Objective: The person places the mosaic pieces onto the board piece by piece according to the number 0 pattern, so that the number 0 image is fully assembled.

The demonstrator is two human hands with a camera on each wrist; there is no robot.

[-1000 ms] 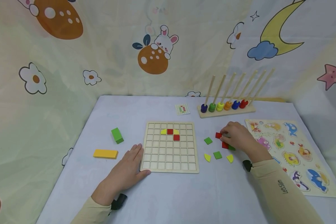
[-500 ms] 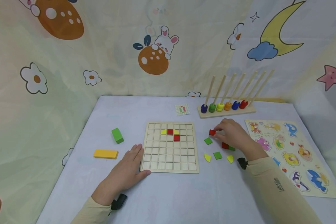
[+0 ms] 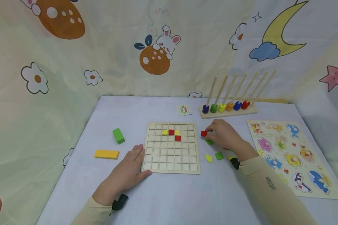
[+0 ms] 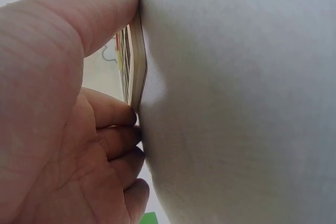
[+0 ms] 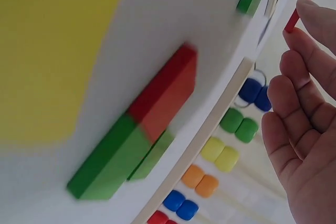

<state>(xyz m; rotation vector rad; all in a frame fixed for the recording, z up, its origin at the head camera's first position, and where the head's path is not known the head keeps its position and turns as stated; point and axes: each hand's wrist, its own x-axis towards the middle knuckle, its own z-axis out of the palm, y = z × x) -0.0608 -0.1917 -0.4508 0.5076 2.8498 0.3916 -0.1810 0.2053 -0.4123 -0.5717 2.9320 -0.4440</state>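
My right hand (image 3: 226, 136) pinches a small red square tile (image 3: 204, 133) between thumb and fingers, just right of the grid board. The right wrist view shows that red tile (image 5: 300, 10) edge-on at the fingertips. My left hand (image 3: 126, 170) rests on the table with fingers extended, touching the left edge and near corner of the wooden grid board (image 3: 163, 159). On the board lie two yellow quarter-round tiles and two red tiles (image 3: 171, 132). Loose near my right hand are a green tile (image 3: 219, 156), a yellow tile (image 3: 208, 158) and others, some partly hidden by it.
A bead-and-peg stand (image 3: 228, 112) is at the back right, beside a small pattern card (image 3: 184, 110). An animal puzzle board (image 3: 295, 159) lies at the right. A green block (image 3: 118, 136) and a yellow block (image 3: 106, 154) are on the left.
My right hand has picked up the red tile from the loose pieces and moved left with it, toward the grid board. My left hand stays in place.
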